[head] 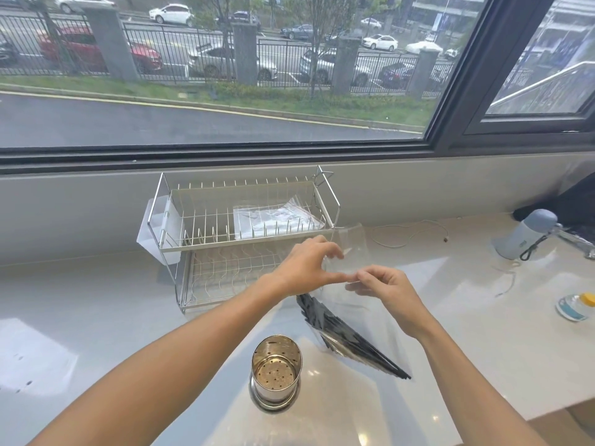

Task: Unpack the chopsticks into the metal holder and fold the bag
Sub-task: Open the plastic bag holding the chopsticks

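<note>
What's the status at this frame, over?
Left hand and right hand both pinching the clear bag at its open end. Chopsticks still inside it, lying on the counter. Metal holder empty, upright. Nothing in the way.

A: What do I have on head cam?

B: I see both hands up over the counter (96, 317), pinching a clear plastic bag (351, 249). Left hand (302, 268) grips its left edge, right hand (389, 291) its near edge. Thumbs almost touching.

A: Chopsticks?

B: Dark bundle (347, 336) in the bag's lower end, lying on the counter, slanting near-right. Metal holder (277, 371) upright just near-left of it, nothing in it, perforated bottom visible.

A: Behind?

B: Wire dish rack (244, 220) at the far side, under the window.
</note>
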